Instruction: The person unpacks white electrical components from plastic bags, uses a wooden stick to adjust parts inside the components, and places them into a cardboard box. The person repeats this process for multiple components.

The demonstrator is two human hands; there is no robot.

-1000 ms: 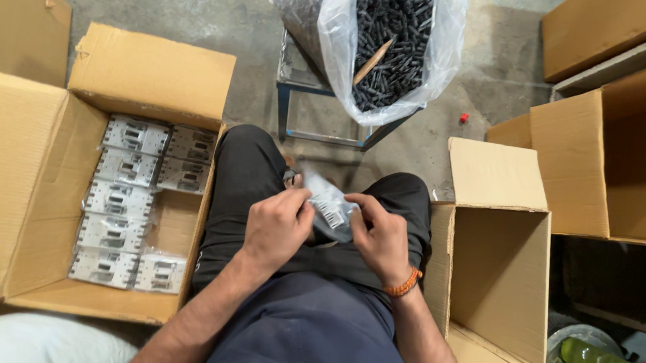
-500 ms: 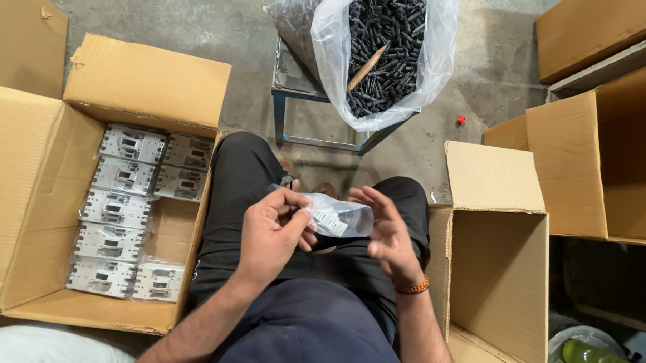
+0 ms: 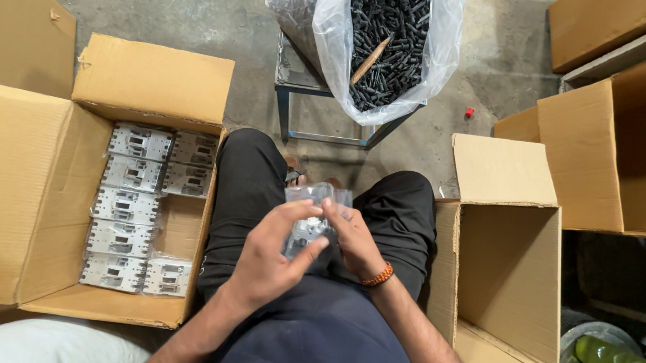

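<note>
Over my lap, my left hand [image 3: 274, 255] and my right hand [image 3: 355, 240] both grip a small clear plastic bag [image 3: 315, 203] with a grey metal part inside. The bag stands upright between my fingers, its open top upward. My right wrist wears an orange bead bracelet [image 3: 377, 276]. I sit with black trousers and a dark shirt.
An open cardboard box [image 3: 43, 193] at my left holds rows of bagged grey parts [image 3: 132, 218]. Another open cardboard box [image 3: 509, 281] stands at my right. Ahead, a metal stool [image 3: 305, 81] carries a clear bag of black screws [image 3: 389, 41] with a wooden stick. More cartons sit at the far right.
The small bag has turned from lying sideways between my hands to standing upright, and my hands have drawn closer together around it.
</note>
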